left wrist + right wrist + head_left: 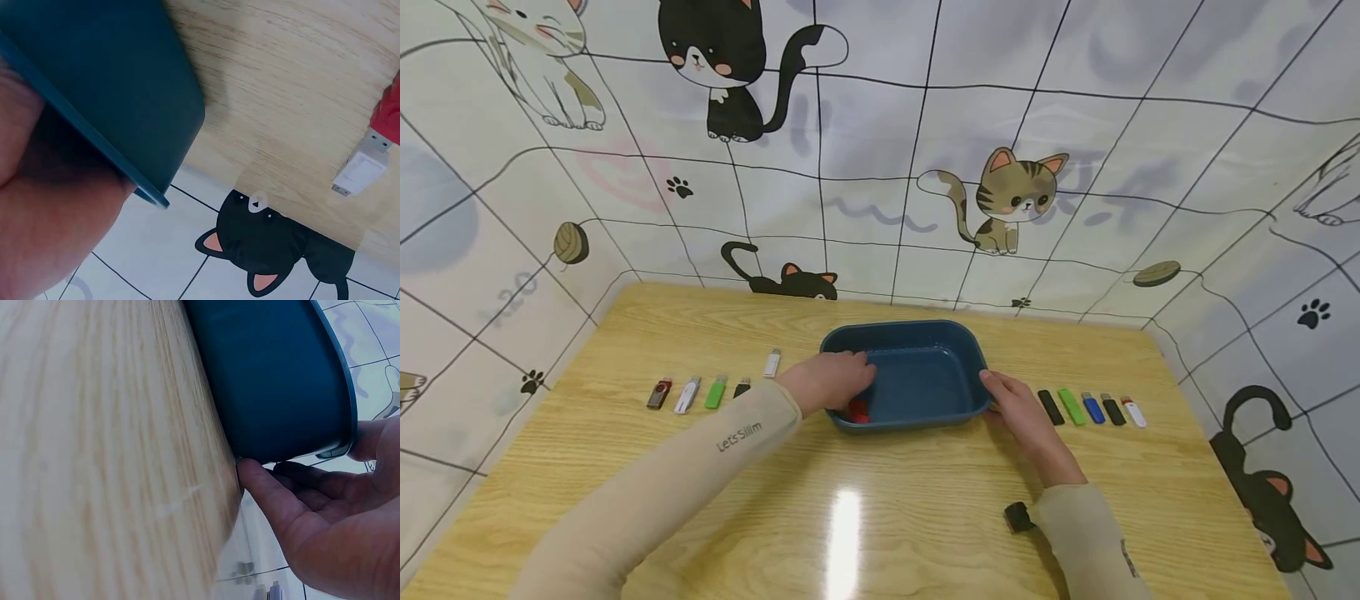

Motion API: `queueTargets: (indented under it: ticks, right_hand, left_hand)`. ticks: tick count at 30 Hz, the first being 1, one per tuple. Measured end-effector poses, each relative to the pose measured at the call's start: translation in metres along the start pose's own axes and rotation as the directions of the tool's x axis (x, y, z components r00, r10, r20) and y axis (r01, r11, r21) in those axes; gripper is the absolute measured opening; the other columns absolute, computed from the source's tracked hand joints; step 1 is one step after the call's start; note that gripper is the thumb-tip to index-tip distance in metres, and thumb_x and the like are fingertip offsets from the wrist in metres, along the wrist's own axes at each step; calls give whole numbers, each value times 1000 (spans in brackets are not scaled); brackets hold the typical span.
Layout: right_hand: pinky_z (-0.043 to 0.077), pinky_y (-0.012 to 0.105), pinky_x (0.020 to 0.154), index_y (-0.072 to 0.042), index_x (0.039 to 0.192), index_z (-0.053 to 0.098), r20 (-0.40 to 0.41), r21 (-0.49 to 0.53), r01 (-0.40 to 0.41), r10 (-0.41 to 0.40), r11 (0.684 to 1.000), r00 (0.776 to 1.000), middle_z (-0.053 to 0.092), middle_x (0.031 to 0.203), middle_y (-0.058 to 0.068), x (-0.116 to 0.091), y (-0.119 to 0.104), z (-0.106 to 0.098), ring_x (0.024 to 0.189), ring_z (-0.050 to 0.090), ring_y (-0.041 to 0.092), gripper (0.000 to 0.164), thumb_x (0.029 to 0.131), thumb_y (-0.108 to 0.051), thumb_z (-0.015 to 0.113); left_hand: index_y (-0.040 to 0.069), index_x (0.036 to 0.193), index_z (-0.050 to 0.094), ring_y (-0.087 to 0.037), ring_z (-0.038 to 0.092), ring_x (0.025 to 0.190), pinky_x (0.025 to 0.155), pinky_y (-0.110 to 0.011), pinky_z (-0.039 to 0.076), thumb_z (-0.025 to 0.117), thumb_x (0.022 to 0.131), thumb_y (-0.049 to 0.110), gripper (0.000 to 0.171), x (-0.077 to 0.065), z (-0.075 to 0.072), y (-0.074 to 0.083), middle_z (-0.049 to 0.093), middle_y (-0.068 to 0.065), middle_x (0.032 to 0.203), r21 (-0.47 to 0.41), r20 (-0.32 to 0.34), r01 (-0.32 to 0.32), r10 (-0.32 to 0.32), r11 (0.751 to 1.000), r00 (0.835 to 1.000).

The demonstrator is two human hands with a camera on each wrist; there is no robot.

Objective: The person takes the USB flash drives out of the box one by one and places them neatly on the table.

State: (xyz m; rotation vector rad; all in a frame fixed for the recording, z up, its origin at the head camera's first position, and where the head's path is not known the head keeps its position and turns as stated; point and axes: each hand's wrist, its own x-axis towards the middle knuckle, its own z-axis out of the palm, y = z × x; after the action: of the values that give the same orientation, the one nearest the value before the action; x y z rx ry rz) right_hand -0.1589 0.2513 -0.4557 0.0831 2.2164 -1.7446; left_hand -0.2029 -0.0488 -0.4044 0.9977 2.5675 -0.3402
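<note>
A dark blue plastic bin (917, 422) stands mid-table. My left hand (831, 382) reaches over its left wall with the fingers down inside; a red item (859, 410) shows below them, and whether they grip it is hidden. In the left wrist view, the bin's wall (125, 81) covers the fingers. My right hand (1018, 408) holds the bin's right end. In the right wrist view, that hand's thumb is at the rim and a finger touches the lower edge. Beside the bin's left lie a white USB stick (772, 363) and a red USB stick (389, 115).
Left of the bin lie USB sticks: dark red (659, 393), white (687, 395), green (716, 392) and black (742, 387). On the right, several more form a row, including a green one (1072, 407) and a blue one (1093, 408). A cat-print sheet (880, 200) surrounds the table.
</note>
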Motion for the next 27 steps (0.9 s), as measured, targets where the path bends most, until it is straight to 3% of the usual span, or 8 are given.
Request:
queueTargets:
  ticks: [4, 10, 17, 20, 23, 25, 27]
  right_hand:
    - [39, 51, 115, 11, 158, 24, -3, -12, 2, -2, 1000, 1000, 23, 166, 27, 0, -2, 1, 154, 25, 39, 73, 112, -43, 40]
    - [40, 50, 114, 11, 158, 24, 0, -14, -1, 1, 1000, 1000, 24, 166, 27, 0, -1, 2, 153, 26, 39, 73, 112, -44, 39]
    - [44, 49, 112, 12, 158, 24, -1, -36, -7, 7, 999, 1000, 26, 164, 29, 1, 0, 2, 151, 31, 41, 75, 112, -45, 39]
    - [43, 49, 112, 11, 158, 24, -5, -33, -12, 12, 999, 1000, 26, 165, 28, 1, 0, 2, 150, 31, 40, 74, 112, -45, 39]
    - [43, 49, 113, 11, 158, 23, -5, -31, -13, 13, 999, 1000, 25, 165, 28, 1, 0, 2, 151, 30, 40, 74, 112, -45, 40]
    - [42, 50, 113, 10, 159, 23, -5, -31, -15, 15, 999, 1000, 23, 166, 28, 1, 0, 1, 151, 29, 40, 75, 112, -46, 40]
    - [42, 50, 113, 9, 159, 23, -6, -32, -19, 18, 999, 1000, 23, 166, 27, 1, 0, 1, 152, 29, 40, 75, 111, -46, 40]
  left_hand:
    - [8, 132, 64, -25, 63, 109, 92, -37, 56, 77, 95, 13, 40, 3, 1, -2, 63, -11, 125, 56, -74, -19, 23, 998, 997]
    - [13, 133, 66, -24, 61, 116, 95, -36, 55, 68, 100, 7, 34, 13, 3, -4, 62, -9, 134, 164, -136, -59, 82, 985, 987]
    - [20, 130, 71, -25, 60, 118, 94, -36, 55, 65, 103, 9, 30, 21, 8, -4, 60, -8, 135, 229, -242, -119, 174, 966, 955]
    - [17, 136, 64, -26, 58, 124, 96, -37, 55, 69, 100, 8, 38, 18, 9, -7, 56, -11, 140, 186, -273, -100, 149, 977, 950]
    - [12, 138, 59, -28, 59, 121, 95, -38, 55, 71, 97, 4, 43, 16, 9, -11, 55, -14, 138, 104, -317, -52, 82, 993, 945]
    - [8, 134, 59, -27, 62, 113, 91, -37, 57, 70, 97, 3, 39, 15, 8, -12, 58, -14, 130, 31, -346, -8, 18, 999, 938]
    - [5, 125, 62, -26, 65, 100, 84, -36, 59, 64, 100, 3, 25, 15, 7, -12, 62, -13, 116, -76, -363, 48, -73, 996, 929]
